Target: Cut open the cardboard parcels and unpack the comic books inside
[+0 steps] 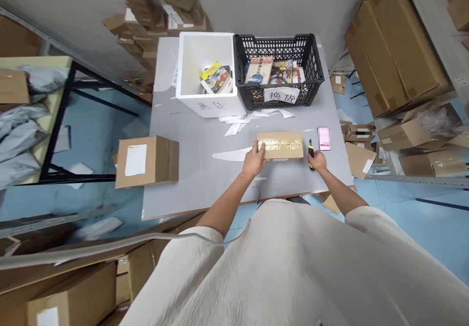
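Note:
A small cardboard box (284,151) sealed with shiny tape lies flat on the grey table (198,169). My left hand (254,160) grips its left end, fingers curled over the top edge. Just right of the box, my right hand (318,160) is closed around a black and yellow utility knife (311,156). The blade points away from me and does not touch the box. A phone with a lit pink screen (324,139) lies right beside that hand.
Behind the box stand a white foam bin (208,107) and a black plastic crate (252,94), both holding books. Paper scraps (234,126) lie in front of them. A larger labelled carton (164,162) sits at the table's left edge. Shelves with cartons (395,52) flank the right side.

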Demonstrator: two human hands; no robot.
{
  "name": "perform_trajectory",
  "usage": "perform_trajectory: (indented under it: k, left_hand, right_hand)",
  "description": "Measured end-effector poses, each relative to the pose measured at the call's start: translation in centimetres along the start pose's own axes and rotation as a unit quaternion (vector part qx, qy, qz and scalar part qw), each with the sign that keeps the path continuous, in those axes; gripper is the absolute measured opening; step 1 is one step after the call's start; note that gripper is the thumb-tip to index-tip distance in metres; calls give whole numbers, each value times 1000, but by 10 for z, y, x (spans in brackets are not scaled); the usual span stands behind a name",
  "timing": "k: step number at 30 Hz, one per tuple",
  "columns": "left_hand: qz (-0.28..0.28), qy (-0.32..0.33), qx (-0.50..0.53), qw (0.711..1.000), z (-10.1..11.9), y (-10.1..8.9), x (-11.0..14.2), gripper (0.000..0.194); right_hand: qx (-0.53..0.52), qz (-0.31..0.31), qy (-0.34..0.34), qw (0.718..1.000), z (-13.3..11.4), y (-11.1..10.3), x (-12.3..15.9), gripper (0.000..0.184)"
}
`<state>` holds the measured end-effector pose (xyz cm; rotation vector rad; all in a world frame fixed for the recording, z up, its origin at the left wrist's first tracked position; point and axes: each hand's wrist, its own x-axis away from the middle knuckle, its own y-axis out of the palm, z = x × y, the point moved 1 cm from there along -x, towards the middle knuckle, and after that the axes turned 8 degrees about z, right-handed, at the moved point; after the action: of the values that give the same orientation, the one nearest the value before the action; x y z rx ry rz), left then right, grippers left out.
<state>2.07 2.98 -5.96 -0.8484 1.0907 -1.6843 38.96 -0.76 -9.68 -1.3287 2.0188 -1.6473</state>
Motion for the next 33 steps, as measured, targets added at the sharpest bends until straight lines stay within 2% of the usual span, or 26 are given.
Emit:
perform_trajectory:
  k: [7, 11, 19, 24, 29, 33]
  left_hand:
    - [2, -21, 27, 999, -1, 6, 5, 85]
    - [8, -23, 44, 999, -6, 10, 7, 87]
    - [3, -35, 54, 998, -10, 10, 6, 92]
    - [12, -35, 74, 997, -5, 8, 4, 91]
    - [45, -50, 89, 994, 0, 7, -1, 63]
    - [89, -46, 115, 988, 1, 10, -5, 63]
  right_hand:
    - [4, 13, -27, 1000, 24, 28, -7, 30]
    - [12, 1, -27, 1000, 27, 34, -12, 32]
    - [-65, 26, -45, 997, 28, 41, -9, 42]
    - [-99, 52, -60, 992, 14, 28, -1, 35]
    - [-202, 55, -180, 961, -19, 4, 8, 49]
    - [-191, 43, -261, 945, -43, -12, 16, 59]
